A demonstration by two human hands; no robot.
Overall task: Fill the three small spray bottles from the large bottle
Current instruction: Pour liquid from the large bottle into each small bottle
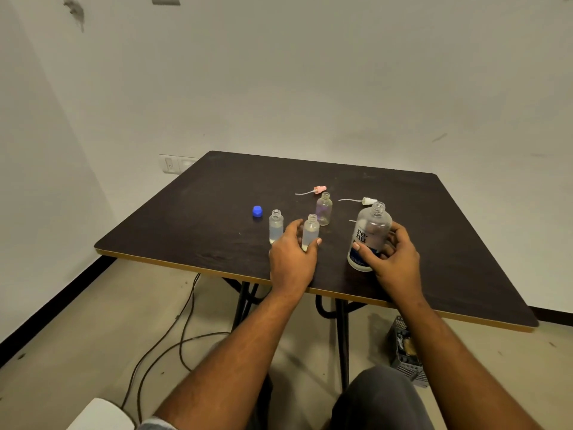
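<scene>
Dark brown desk [449,243] with a pale edge band, viewed from above.

The large clear plastic bottle with a white-and-blue printed label [370,231] is set upright near the front of the desk, neck uncapped. It is gripped by the right hand [395,259], thumb laid across the label and fingers curled round the far side. No pouring is under way.

Three small clear plastic spray bottles are noted, all upright, all with open necks.
- The middle small bottle [311,229] is gripped low down by the left hand [293,259], thumb on one side and fingers on the other.
- The left small bottle [276,225] stands just beside that hand, not gripped.
- The far small bottle, faintly purple-tinted [324,209], stands behind, apart from both hands.

A pink spray head with a thin dip tube [319,189] and a white spray head with a dip tube [369,200] are laid on the desk behind the bottles. The tip of a third tube is seen just behind the large bottle, its head hidden. A round blue cap [257,211] lies left of the small bottles.

Progress, as judged: liquid appears to reach a good way up the left small bottle and only a little way up the middle one. The far one looks empty, though this cannot be settled. The filling is taken as partly done, with the middle bottle in hand and the far bottle left.
</scene>
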